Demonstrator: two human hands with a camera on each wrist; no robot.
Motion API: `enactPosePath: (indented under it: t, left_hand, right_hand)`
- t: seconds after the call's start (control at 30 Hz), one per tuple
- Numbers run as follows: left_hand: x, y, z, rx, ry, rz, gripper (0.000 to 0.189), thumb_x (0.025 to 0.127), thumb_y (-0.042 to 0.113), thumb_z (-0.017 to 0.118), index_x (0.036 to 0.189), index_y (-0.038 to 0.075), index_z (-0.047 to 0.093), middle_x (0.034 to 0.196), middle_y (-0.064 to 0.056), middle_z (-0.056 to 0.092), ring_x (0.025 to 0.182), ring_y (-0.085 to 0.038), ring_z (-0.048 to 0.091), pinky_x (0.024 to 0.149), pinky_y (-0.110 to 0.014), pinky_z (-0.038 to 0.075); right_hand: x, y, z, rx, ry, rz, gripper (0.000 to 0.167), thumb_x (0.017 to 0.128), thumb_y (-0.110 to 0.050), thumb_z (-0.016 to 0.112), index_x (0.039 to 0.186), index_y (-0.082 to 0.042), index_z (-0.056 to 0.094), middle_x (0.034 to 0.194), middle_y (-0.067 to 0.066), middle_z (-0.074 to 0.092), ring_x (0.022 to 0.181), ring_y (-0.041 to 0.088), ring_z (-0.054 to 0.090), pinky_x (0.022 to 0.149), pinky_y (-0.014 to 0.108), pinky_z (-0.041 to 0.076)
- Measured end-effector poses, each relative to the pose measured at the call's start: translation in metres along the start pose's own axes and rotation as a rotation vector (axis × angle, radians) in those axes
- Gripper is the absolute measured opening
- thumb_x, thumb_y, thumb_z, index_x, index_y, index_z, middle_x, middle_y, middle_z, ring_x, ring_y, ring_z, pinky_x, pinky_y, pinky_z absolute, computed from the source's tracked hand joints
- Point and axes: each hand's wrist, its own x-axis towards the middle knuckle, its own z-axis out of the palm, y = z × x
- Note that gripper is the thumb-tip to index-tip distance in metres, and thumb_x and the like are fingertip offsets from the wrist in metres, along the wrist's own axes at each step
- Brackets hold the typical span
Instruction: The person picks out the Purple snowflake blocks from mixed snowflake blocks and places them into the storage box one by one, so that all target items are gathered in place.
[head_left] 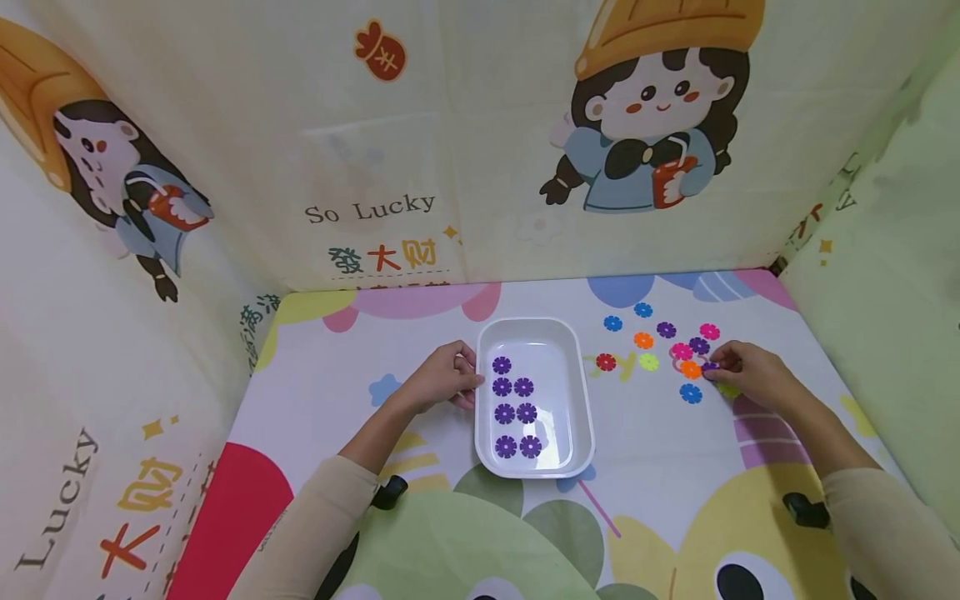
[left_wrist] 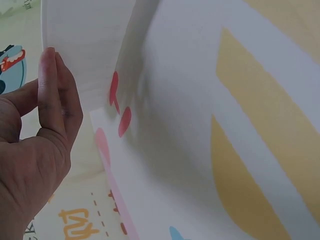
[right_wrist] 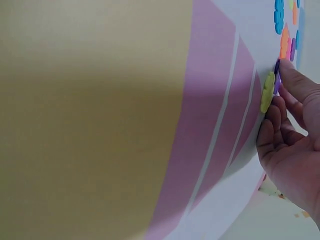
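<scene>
Purple flower-shaped plastic discs (head_left: 505,413): seven toward left edge of white rectangular plastic tray (head_left: 567,396), two toward far-right corner of printed tabletop (head_left: 645,442), one pinched in right hand (head_left: 756,377). Pinching tray's left rim with left hand (head_left: 444,377).

My left sleeve (head_left: 315,517): plain beige fabric, tapering toward cuff. My right sleeve (head_left: 885,521): same plain beige fabric. Each cuff ends partway along forearm; section from cuff to wrist is bare. My left hand (head_left: 447,375) and my right hand (head_left: 756,375): bare. Left unit (head_left: 390,492): small black block, rounded edges, beside inner side of cuff. Right unit (head_left: 806,510): similar black block, likewise beside inner side of cuff. Markings on both units: too small to read.
</scene>
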Motion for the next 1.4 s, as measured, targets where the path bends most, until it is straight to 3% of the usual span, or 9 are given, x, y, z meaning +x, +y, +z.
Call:
enactPosePath:
  t: [0.47, 0.83, 1.13, 1.27, 1.4]
  left_hand:
    - [0.000, 0.000, -0.001, 0.006, -0.003, 0.001, 0.029, 0.096, 0.001, 0.069, 0.119, -0.002, 0.051, 0.092, -0.016, 0.064, 0.064, -0.021, 0.071, 0.062, -0.041, 0.068]
    - [0.001, 0.001, -0.001, 0.009, -0.008, 0.002, 0.034, 0.096, 0.001, 0.069, 0.123, -0.006, 0.050, 0.091, -0.015, 0.064, 0.064, -0.021, 0.070, 0.062, -0.040, 0.068]
    - [0.000, 0.002, -0.001, 0.020, 0.001, -0.005, 0.030, 0.096, 0.002, 0.070, 0.119, -0.001, 0.051, 0.092, -0.015, 0.064, 0.065, -0.021, 0.070, 0.063, -0.040, 0.068]
    - [0.000, 0.002, -0.001, 0.029, 0.001, -0.003, 0.030, 0.096, 0.002, 0.070, 0.119, -0.001, 0.051, 0.092, -0.015, 0.065, 0.064, -0.021, 0.071, 0.063, -0.041, 0.068]
    - [0.000, 0.002, -0.002, 0.033, 0.000, 0.000, 0.030, 0.096, 0.003, 0.070, 0.119, 0.000, 0.051, 0.093, -0.015, 0.065, 0.064, -0.021, 0.071, 0.063, -0.041, 0.068]
  right_hand:
    - [-0.001, -0.005, -0.002, 0.002, -0.011, 0.015, 0.040, 0.094, -0.024, 0.077, 0.112, 0.002, 0.053, 0.105, 0.022, 0.061, 0.097, 0.035, 0.056, 0.070, 0.018, 0.057]
    - [-0.002, -0.007, -0.002, -0.016, 0.016, -0.018, 0.038, 0.093, -0.024, 0.079, 0.111, -0.002, 0.055, 0.102, 0.018, 0.063, 0.095, 0.033, 0.056, 0.068, 0.017, 0.054]
    - [-0.002, -0.008, -0.001, -0.004, 0.012, -0.032, 0.030, 0.095, -0.019, 0.076, 0.111, -0.003, 0.056, 0.103, 0.018, 0.065, 0.094, 0.032, 0.057, 0.067, 0.014, 0.054]
    - [-0.001, -0.010, -0.002, -0.016, 0.017, -0.046, 0.025, 0.097, -0.015, 0.074, 0.111, -0.002, 0.058, 0.104, 0.019, 0.068, 0.096, 0.034, 0.061, 0.073, 0.024, 0.062]
    - [-0.002, -0.016, -0.004, -0.025, 0.028, -0.070, 0.024, 0.096, -0.014, 0.074, 0.112, -0.003, 0.059, 0.107, 0.020, 0.069, 0.101, 0.038, 0.064, 0.083, 0.042, 0.067]
